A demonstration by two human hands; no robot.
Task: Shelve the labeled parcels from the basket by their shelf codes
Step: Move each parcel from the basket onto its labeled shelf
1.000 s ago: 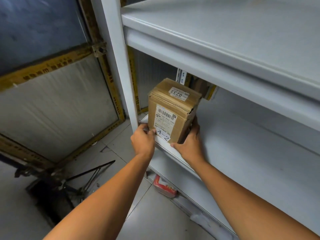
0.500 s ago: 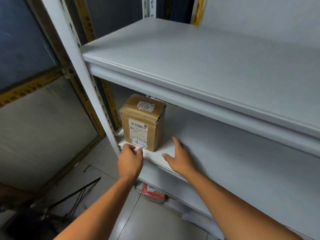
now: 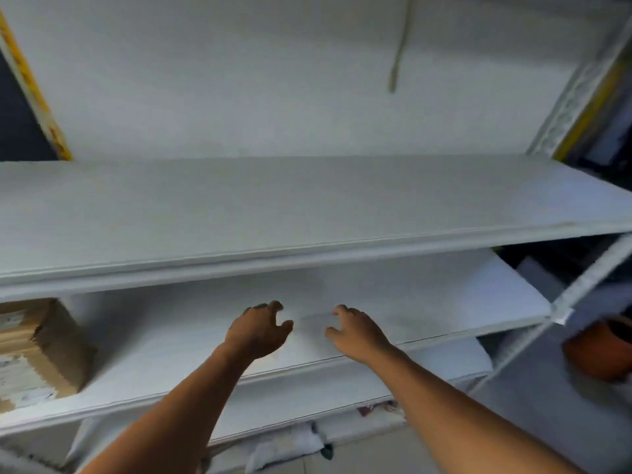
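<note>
Hands over middle shelf [image 3: 444, 302] at frame centre, left hand [image 3: 254, 331] and right hand [image 3: 357, 331] both loosely curled, holding nothing, cardboard parcel [image 3: 37, 350] standing at far left edge.

White shelving [image 3: 307, 213] against a pale wall [image 3: 239, 80]; an orange object [image 3: 602, 350], possibly a basket

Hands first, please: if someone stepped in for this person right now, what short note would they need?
Left hand: loosely curled, holding nothing, over the middle shelf.
Right hand: the same, beside it.
Cardboard parcel: standing at the far left of that shelf, apart from both hands; its labels are too blurred to read.
Done: that parcel is shelved.
Left: the basket is out of view, so find it and check for more parcels.
</note>
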